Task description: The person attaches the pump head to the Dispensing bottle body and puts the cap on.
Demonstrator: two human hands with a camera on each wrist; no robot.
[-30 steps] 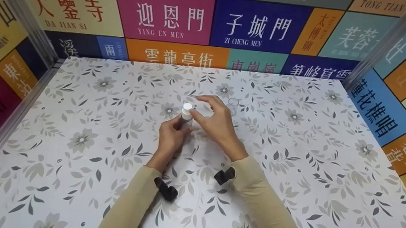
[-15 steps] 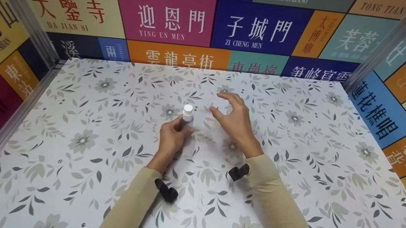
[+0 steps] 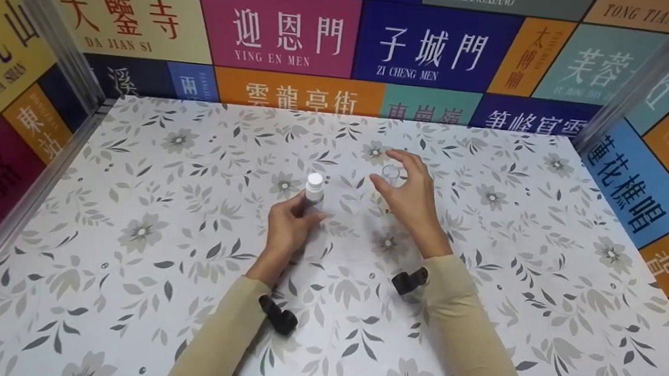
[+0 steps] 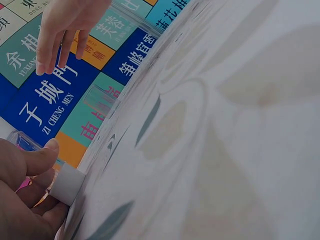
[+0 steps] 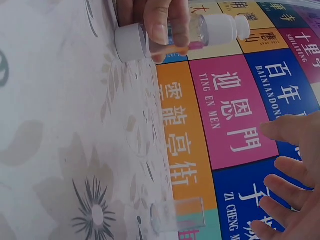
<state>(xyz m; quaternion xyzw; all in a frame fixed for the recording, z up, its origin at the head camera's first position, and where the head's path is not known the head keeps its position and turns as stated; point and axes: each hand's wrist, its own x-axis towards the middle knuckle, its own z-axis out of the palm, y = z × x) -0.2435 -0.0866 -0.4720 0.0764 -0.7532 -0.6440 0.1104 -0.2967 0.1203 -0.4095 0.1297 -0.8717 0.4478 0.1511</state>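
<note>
My left hand grips a small spray bottle with a clear body and a white top. In the right wrist view the bottle stands upright, its white base at the table and its white nozzle top away from it. The base also shows in the left wrist view, low beside the fingers. A clear cap stands on the table to the right of the bottle. Over this cap hovers my right hand, thumb and fingers spread, holding nothing and apart from it.
A white cloth with a grey leaf and flower print covers the table. Colourful panels with lettering rise behind and at both sides. Clear corner strips join them. Each sleeve carries a black wrist device.
My right hand has moved away from the bottle's top, rightward to above the clear cap. The left hand still holds the bottle in nearly the same spot.
</note>
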